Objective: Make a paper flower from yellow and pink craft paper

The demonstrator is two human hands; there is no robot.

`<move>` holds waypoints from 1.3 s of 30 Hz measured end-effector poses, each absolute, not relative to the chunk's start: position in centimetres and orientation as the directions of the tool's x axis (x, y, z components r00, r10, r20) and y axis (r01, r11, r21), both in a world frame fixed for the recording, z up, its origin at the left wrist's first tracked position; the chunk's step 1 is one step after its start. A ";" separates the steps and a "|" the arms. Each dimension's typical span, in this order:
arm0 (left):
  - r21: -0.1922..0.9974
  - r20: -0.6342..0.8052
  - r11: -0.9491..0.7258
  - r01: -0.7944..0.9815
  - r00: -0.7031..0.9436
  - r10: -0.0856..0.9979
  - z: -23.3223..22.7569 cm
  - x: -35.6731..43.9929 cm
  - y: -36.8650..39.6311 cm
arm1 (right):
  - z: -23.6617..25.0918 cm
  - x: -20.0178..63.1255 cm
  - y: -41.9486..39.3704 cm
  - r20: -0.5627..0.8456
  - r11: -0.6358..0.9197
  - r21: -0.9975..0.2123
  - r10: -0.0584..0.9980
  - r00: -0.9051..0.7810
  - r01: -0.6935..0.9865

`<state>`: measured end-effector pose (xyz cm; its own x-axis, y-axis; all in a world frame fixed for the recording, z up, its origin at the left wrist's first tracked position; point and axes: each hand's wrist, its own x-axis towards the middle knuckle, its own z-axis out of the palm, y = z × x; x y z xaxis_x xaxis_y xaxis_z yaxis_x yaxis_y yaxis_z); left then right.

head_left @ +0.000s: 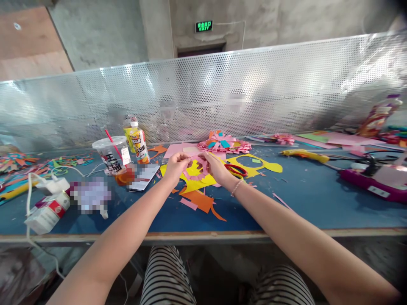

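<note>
Your left hand (176, 165) and right hand (216, 166) meet at the centre of the frame, fingertips pinched together on a pink paper cut-out (195, 167) that you hold just above the blue tabletop (302, 199), over a sheet of yellow paper (193, 180). The cut-out looks thin and fringed, so a pull with the two hands in opposite directions would likely tear it at a narrow strip; keep the pinch light and close to the fold you are working. Just right of your right hand lie the red-handled scissors (235, 170), touching or nearly under your wrist: a sideways sweep of that arm could catch the blades or knock them off among the scraps. Left of centre stands a lidded plastic cup (112, 154) with a red straw, and beside it a small bottle (139, 146); your left forearm passes near them, and a bump there would probably spill onto the papers and the card lying below. Orange offcuts (200, 201) sit under your wrists at lower centre and could stick to your skin or slide off the edge. At the far right, the yellow glue gun (303, 155) and its cable are well apart from your hands; whether it is hot cannot be told.
</note>
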<state>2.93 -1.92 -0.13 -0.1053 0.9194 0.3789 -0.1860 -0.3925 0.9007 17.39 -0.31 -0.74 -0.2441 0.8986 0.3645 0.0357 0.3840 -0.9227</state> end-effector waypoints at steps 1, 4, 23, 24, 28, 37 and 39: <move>0.898 0.369 -0.390 -0.204 -0.136 0.919 -0.1 2.8 -1.8 | -0.8 17.4 -0.2 0.329 0.342 -0.940 0.914 -0.238 0.013; 0.878 0.344 -0.387 -0.280 -0.193 0.919 0.0 2.6 -1.6 | -1.0 17.3 -0.1 0.294 0.304 -0.953 0.923 -0.248 0.001; 0.692 0.639 -0.543 0.476 -0.052 0.768 0.2 2.2 -2.3 | -0.8 17.7 0.1 0.504 0.562 -0.796 0.821 -0.268 0.224; 0.691 0.638 -0.544 0.476 -0.048 0.769 0.1 2.1 -2.2 | -0.8 17.7 0.0 0.513 0.573 -0.782 0.815 -0.268 0.244; 0.725 0.617 -0.545 0.422 -0.045 0.786 -0.2 2.0 -1.8 | -0.6 17.7 -0.2 0.544 0.603 -0.753 0.795 -0.267 0.263; 0.744 0.616 -0.562 0.362 -0.043 0.787 -0.2 2.2 -2.0 | -0.4 17.8 -0.2 0.531 0.578 -0.772 0.815 -0.232 0.264; 0.745 0.610 -0.558 0.366 -0.035 0.792 -0.1 2.3 -2.2 | -0.4 17.8 -0.2 0.534 0.587 -0.767 0.808 -0.248 0.259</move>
<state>2.30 -2.16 -0.14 -0.0353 0.7916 0.6100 0.3660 -0.5577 0.7450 17.76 -0.16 -0.42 -0.2484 0.8081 0.5342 0.2590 0.5868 -0.7672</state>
